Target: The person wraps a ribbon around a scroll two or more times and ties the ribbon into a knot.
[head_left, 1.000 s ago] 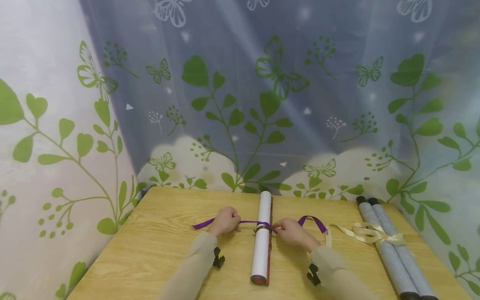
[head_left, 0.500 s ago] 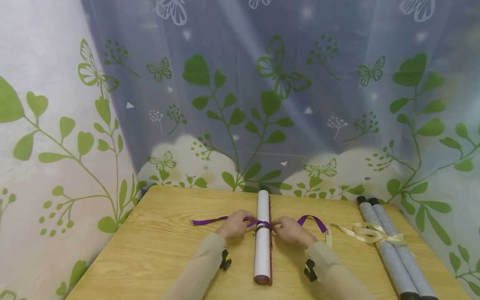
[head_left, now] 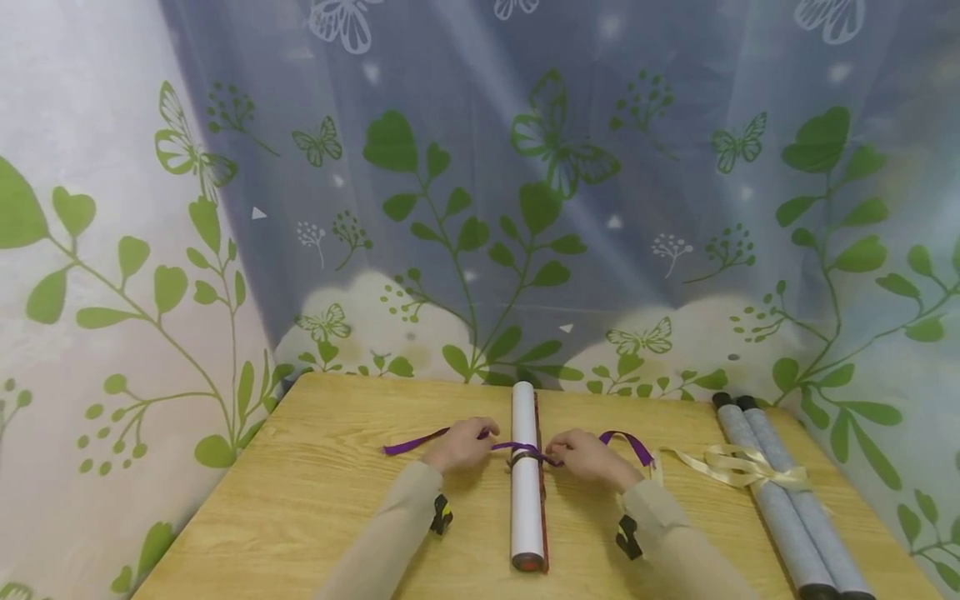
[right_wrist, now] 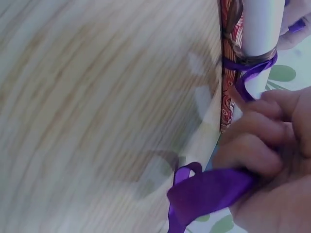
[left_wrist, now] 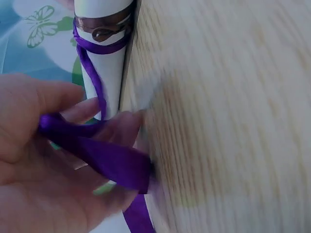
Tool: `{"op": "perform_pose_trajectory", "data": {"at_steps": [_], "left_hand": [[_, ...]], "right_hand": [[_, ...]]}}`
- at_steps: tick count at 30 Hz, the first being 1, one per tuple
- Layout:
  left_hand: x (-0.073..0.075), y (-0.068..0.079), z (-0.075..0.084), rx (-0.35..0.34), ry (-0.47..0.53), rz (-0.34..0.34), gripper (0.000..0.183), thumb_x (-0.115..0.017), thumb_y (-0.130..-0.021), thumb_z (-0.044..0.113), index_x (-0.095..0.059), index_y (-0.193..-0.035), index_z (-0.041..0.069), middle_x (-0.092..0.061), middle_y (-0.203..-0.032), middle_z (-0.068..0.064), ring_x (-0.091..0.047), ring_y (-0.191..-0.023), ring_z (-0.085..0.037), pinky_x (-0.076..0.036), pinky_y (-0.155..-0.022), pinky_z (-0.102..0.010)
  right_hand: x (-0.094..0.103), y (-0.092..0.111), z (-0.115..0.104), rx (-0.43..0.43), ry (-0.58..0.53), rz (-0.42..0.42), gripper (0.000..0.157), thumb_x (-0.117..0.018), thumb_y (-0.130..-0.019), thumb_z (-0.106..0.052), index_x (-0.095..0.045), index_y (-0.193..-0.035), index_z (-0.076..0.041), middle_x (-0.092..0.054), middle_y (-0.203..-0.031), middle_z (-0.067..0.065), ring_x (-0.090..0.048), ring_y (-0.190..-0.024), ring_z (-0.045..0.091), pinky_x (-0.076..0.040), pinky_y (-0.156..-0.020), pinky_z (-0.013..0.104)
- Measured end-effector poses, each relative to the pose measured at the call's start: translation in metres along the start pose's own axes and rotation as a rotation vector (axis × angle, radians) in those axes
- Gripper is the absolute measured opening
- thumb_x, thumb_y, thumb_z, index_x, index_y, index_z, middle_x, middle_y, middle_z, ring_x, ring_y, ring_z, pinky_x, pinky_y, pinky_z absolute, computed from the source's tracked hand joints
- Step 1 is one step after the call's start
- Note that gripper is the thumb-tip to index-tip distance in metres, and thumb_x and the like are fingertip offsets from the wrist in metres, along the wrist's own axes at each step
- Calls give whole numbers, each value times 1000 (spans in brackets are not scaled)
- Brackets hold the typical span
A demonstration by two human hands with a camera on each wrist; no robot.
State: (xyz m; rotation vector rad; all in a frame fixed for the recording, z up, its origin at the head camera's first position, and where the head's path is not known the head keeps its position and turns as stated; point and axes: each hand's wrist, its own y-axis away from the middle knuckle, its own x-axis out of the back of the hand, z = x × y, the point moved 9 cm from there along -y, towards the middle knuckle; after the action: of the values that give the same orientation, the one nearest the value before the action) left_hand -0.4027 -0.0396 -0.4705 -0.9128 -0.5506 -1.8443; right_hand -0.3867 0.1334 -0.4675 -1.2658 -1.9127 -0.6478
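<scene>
A white rolled scroll (head_left: 527, 508) lies lengthwise on the table, with a patterned red strip (right_wrist: 227, 107) along its right side. Around its middle run a thin brown cord (left_wrist: 104, 30) and a purple ribbon (left_wrist: 114, 165). On the scroll's left, my left hand (head_left: 461, 446) holds the ribbon loosely; it passes through the curled fingers and across the palm. My right hand (head_left: 588, 458) pinches the ribbon's other side close to the scroll's right edge. Both ribbon tails trail outward past the hands. My right fingers partly hide the ribbon in the right wrist view.
Two grey rolls (head_left: 795, 500) with black ends lie side by side on the right, tied together by a cream ribbon (head_left: 738, 467). One cream end reaches toward my right hand. The wooden table (head_left: 300, 500) ends at a patterned curtain (head_left: 450, 250) behind.
My left hand moved right toward the scroll, then back left a little, the ribbon staying with it. My right hand barely shifted beside the scroll. The scroll rocked slightly.
</scene>
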Motion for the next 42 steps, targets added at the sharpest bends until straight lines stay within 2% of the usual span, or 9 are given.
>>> {"op": "perform_pose_trajectory", "data": {"at_steps": [4, 9, 11, 14, 17, 23, 28, 32, 42], "left_hand": [[-4, -1, 7, 6, -63, 0, 33, -54, -98, 38, -66, -118, 14, -70, -109, -7, -65, -96, -25, -48, -91, -49], [-9, -4, 23, -88, -230, 29, 18, -62, -93, 30, -70, -101, 16, -71, -94, 0, -64, -93, -21, -32, -104, -62], [-10, -5, 25, -107, -250, 41, 14, -62, -94, 27, -69, -91, 16, -68, -85, 3, -62, -84, -18, -39, -100, -56], [-9, -6, 24, -105, -177, 38, 17, -58, -98, 25, -69, -89, 15, -62, -77, 4, -54, -69, -12, -49, -81, -39], [-8, -7, 21, -106, -35, 32, 20, -53, -101, 22, -70, -96, 12, -64, -82, -1, -50, -64, -10, -45, -60, -28], [-6, -8, 18, -86, 117, 7, 31, -48, -104, 28, -69, -93, 9, -68, -88, -8, -50, -67, -11, -42, -61, -26], [-4, -6, 17, -76, 86, 22, 38, -52, -102, 29, -65, -78, 3, -54, -65, 1, -43, -55, -9, -37, -52, -23], [-3, -4, 16, -89, 1, 30, 39, -56, -100, 25, -54, -63, 11, -43, -57, 8, -39, -50, -7, -33, -49, -21], [-1, 0, 7, -108, 12, -27, 42, -56, -100, 32, -65, -69, 6, -42, -55, 9, -32, -46, -6, -29, -45, -22]], "right_hand": [[-2, -1, -2, 17, -64, -38, 33, -46, -104, -22, -70, -90, -4, -64, -76, 5, -45, -59, 12, -38, -56, 26], [-6, -1, -12, 99, -13, -78, 24, -59, -98, -31, -67, -91, -8, -57, -73, 0, -46, -60, 9, -37, -54, 24], [-5, 0, -17, 154, 7, -69, 19, -63, -96, -25, -66, -90, -7, -59, -72, 1, -46, -61, 8, -38, -55, 23], [-4, 1, -21, 198, 15, -47, 15, -63, -95, -14, -67, -85, -4, -61, -71, 5, -45, -58, 8, -37, -53, 22], [-1, 0, -17, 162, 19, -1, 15, -61, -96, -12, -67, -84, -4, -61, -72, 2, -46, -61, 8, -38, -56, 23], [5, -5, -11, 100, -8, 87, 16, -57, -99, -15, -68, -89, -9, -62, -73, 3, -48, -62, 10, -40, -57, 25], [7, -5, -9, 123, 39, 122, 16, -58, -98, -15, -70, -89, -10, -64, -76, 1, -48, -63, 10, -41, -59, 26], [8, -3, -7, 124, 107, 141, 15, -60, -97, -15, -71, -87, -11, -64, -78, -4, -50, -68, 9, -42, -63, 27], [13, 3, 0, 125, 92, 100, 20, -58, -99, -21, -73, -87, -13, -63, -77, -6, -48, -66, 8, -39, -62, 25]]}}
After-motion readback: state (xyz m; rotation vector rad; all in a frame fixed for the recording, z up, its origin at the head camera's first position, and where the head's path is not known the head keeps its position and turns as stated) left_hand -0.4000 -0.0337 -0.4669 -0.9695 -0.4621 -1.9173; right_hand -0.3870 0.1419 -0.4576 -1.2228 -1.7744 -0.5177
